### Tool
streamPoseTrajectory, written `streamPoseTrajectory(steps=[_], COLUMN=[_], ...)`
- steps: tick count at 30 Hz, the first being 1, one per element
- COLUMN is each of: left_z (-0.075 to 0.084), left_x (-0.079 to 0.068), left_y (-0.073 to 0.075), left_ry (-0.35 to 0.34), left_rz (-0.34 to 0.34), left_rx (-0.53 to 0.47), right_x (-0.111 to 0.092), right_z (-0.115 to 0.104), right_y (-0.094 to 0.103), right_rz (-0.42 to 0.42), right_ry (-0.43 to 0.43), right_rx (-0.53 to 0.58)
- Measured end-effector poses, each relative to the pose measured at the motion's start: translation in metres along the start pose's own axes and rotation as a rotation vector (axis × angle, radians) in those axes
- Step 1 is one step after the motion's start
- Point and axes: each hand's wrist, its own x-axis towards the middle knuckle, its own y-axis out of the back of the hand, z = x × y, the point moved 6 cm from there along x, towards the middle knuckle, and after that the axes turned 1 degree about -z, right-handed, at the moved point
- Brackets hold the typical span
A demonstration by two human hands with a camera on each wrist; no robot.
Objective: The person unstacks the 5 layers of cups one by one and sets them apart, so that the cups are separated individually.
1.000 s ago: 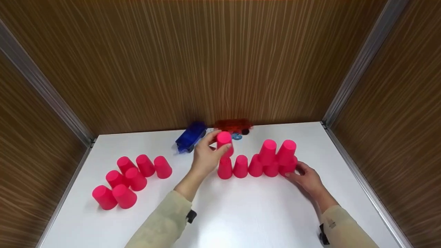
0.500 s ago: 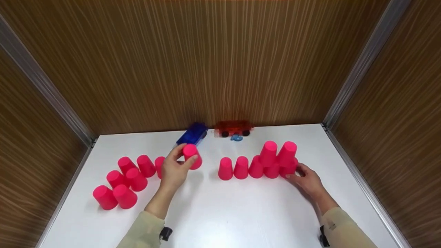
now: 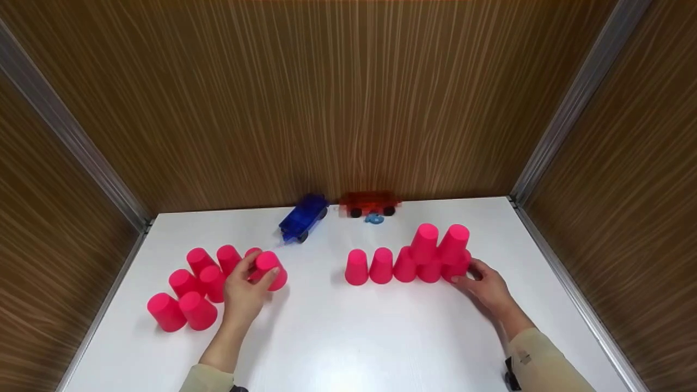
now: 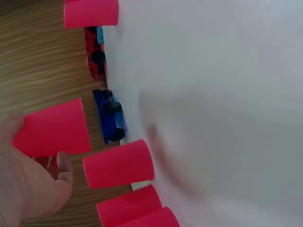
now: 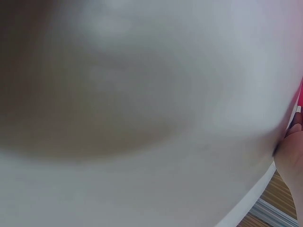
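Note:
My left hand (image 3: 244,294) holds an upside-down pink cup (image 3: 272,270) between thumb and fingers, at the right side of the left group of cups. In the left wrist view the held cup (image 4: 54,128) is raised, apart from a standing cup (image 4: 119,164) beside it. My right hand (image 3: 489,283) grips the right-end cup (image 3: 455,270) of a row of upside-down pink cups, thumb in front and fingers behind. Two cups, one of them the upper right cup (image 3: 454,243), stand on the right part of that row. In the right wrist view only part of the right hand (image 5: 291,151) shows.
Several more pink cups (image 3: 198,311) stand upside down at the left of the white table (image 3: 370,337). Along the back lie a blue toy car (image 3: 303,218), a red toy car (image 3: 371,203) and a small light-blue piece (image 3: 374,218). Wood-patterned walls (image 3: 348,98) enclose the table.
My left hand has carried its cup leftward and down, from above the row's left end to beside the left group. My right hand stays on its cup.

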Motion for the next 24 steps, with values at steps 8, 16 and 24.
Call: streamPoseTrajectory(steps=[8,16,24], left_z=[-0.013,-0.031,-0.042], left_x=[-0.006,-0.006,-0.008], left_y=[0.017,0.026,0.030], left_ry=[0.022,0.036,0.058], left_rz=[0.021,0.030,0.040], left_rx=[0.055,0.051,0.025], right_x=[0.000,0.001,0.002], right_z=[0.001,0.002,0.001], right_y=[0.000,-0.001,0.000], right_rz=[-0.004,-0.006,-0.002], right_ry=[-0.001,-0.004,0.001], right_rx=[0.013,0.009,-0.006])
